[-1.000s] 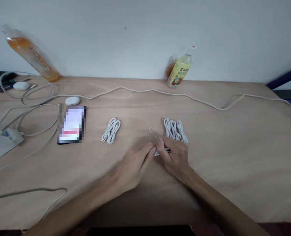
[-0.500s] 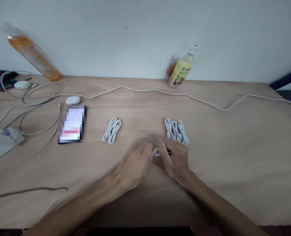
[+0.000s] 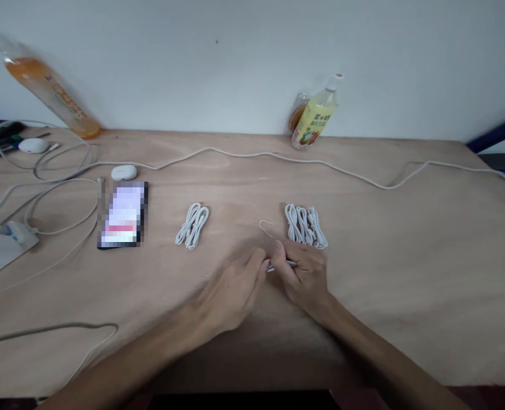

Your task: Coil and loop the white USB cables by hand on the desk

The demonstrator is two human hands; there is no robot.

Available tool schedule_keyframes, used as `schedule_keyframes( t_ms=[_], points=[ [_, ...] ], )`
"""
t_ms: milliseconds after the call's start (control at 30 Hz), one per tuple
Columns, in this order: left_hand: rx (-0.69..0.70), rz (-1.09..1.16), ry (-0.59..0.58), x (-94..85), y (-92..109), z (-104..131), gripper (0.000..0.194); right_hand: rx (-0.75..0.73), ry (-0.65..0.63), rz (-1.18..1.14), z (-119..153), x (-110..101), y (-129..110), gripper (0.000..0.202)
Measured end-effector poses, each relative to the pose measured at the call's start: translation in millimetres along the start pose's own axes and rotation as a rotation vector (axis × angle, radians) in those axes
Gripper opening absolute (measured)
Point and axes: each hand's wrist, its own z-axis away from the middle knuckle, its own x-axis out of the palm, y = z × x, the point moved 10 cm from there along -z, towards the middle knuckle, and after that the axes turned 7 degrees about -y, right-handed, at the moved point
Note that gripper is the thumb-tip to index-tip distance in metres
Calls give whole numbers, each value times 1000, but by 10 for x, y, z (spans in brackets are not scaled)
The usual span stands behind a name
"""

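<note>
Close together over the table, my left hand point(image 3: 239, 287) and my right hand point(image 3: 302, 270) are both closed on a white cable point(image 3: 271, 269), of which only a short stretch shows between the fingers. The rest of it is hidden in the hands. Just beyond the fingertips lies a thin curved white twist tie point(image 3: 266, 228). A row of coiled white cables point(image 3: 306, 226) rests beyond my right hand. Farther left, more white cable point(image 3: 192, 226) lies folded into a tied bundle.
A phone point(image 3: 123, 215) and a white earbud case point(image 3: 123, 172) lie on the left. A long white cord point(image 3: 239, 155) crosses the table. By the wall stand an orange drink bottle point(image 3: 58, 97) and a yellow-labelled bottle point(image 3: 316, 119). Tangled cords and a white power strip point(image 3: 4, 253) occupy the far left.
The view has shifted slightly. Both hands keep their grip, and the visible stretch of cable between them looks narrower and more tilted.
</note>
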Motion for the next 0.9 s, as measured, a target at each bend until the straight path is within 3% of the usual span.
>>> schedule_keyframes(
  t_ms=[167, 300, 533, 767, 900],
  points=[
    [151, -324, 93, 18, 121, -3, 46, 161, -52, -112, 1, 61, 169, 49],
    [239, -478, 166, -11, 221, 0, 40, 167, -37, -112, -25, 30, 182, 48],
    [253, -642, 106, 30, 267, -33, 38, 132, -63, -82, -29, 36, 145, 47],
    [269, -740, 120, -9, 327, -29, 33, 90, -84, -53, -44, 50, 114, 44],
    [242, -600, 100, 33, 259, -28, 39, 76, -51, -22, -42, 23, 96, 47]
  ],
)
